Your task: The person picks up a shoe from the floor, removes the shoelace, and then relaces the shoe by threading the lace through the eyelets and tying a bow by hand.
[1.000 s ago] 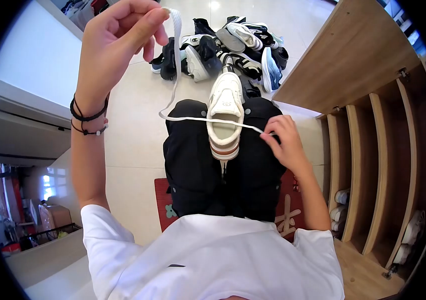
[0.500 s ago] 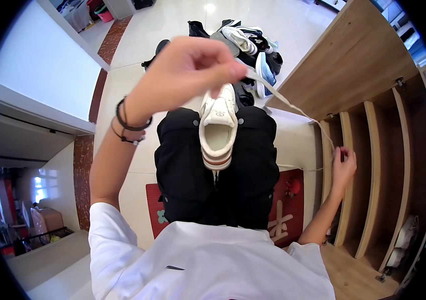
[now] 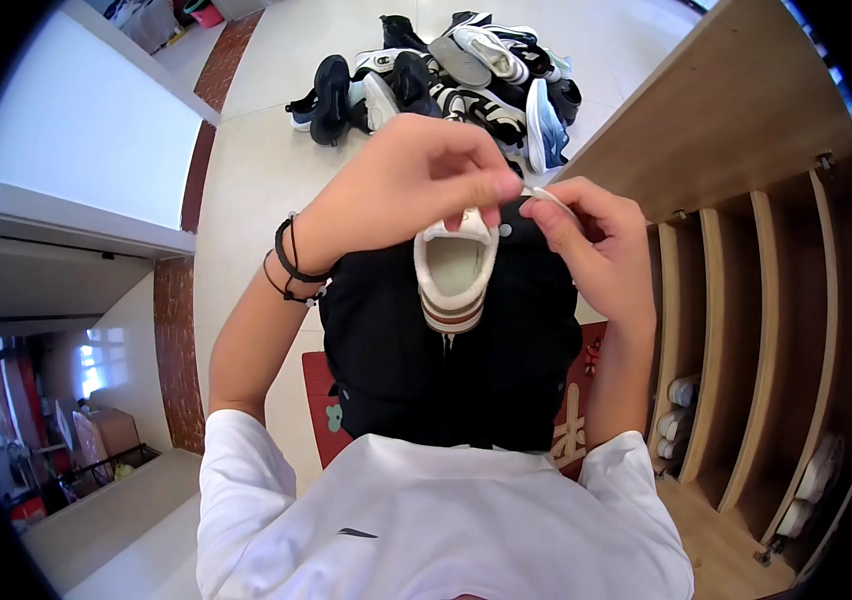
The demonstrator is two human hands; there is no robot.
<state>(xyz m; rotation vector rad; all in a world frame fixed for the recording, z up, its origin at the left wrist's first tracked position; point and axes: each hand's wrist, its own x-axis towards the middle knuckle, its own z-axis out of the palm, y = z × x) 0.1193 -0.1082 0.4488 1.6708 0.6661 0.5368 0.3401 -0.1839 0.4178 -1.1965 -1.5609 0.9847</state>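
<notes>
A white shoe (image 3: pixel 456 275) with a brown band at its heel rests between the knees of my black trousers, its opening towards me. Above its front part, my left hand (image 3: pixel 426 185) pinches a white lace (image 3: pixel 543 193) between thumb and fingers and hides much of the shoe's toe. Close to its right, my right hand (image 3: pixel 596 235) has its fingers closed on the same lace. Only a short length of lace shows between the two hands.
A pile of shoes (image 3: pixel 466 75) lies on the tiled floor ahead. To the right stands an open wooden shoe cabinet (image 3: pixel 746 340) with white shoes (image 3: pixel 814 480) inside. A red mat (image 3: pixel 326 420) is under my legs, and a white wall panel (image 3: pixel 96 130) is at left.
My right hand has moved from the far right, beside the cabinet, to near my left hand. The long stretched lace no longer spans between them. The view has shifted slightly, showing more of the pile.
</notes>
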